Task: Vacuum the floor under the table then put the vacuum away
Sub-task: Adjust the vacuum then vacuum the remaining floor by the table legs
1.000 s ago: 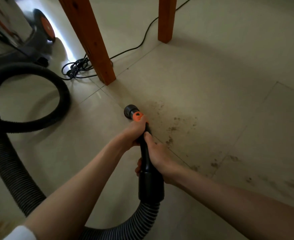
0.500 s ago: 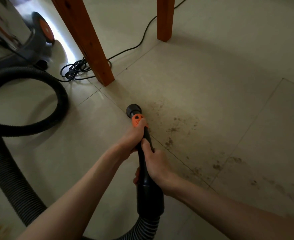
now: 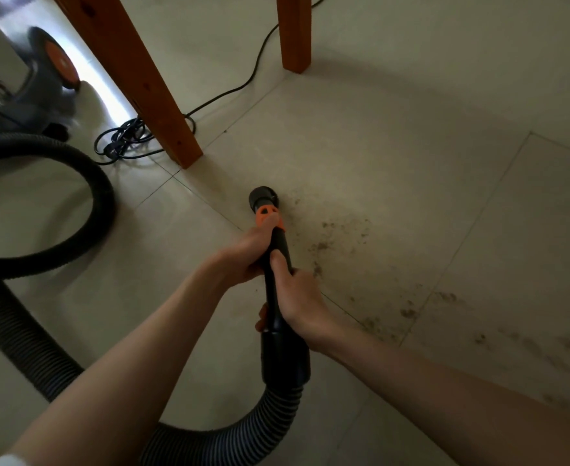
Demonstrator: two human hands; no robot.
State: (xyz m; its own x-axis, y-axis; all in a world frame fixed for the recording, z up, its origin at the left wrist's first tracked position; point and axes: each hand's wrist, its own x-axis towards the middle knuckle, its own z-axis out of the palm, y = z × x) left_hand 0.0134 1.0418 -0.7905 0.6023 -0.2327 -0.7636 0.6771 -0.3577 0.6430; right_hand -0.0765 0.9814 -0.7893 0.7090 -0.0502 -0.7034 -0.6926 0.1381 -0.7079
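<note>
Both hands hold the black vacuum wand [image 3: 278, 297], whose round nozzle [image 3: 264, 198] with an orange collar points down at the tiled floor. My left hand [image 3: 243, 255] grips the wand just behind the orange collar. My right hand [image 3: 298, 302] grips it lower down, thumb along the tube. Dark dirt specks [image 3: 340, 233] lie on the tile just right of the nozzle and trail toward the lower right. The ribbed grey hose [image 3: 11, 331] loops from the wand round the left side to the vacuum body [image 3: 24, 79] with its orange-hubbed wheel at the top left.
Two wooden table legs stand on the floor: a near one [image 3: 149, 89] left of centre and a far one [image 3: 293, 31]. A black power cord [image 3: 122, 142] lies coiled beside the near leg and runs off past the far leg.
The nozzle has shifted slightly right and away along the floor, closer to the dirt patch. Both hands keep the same grip. The view has tilted a little.
</note>
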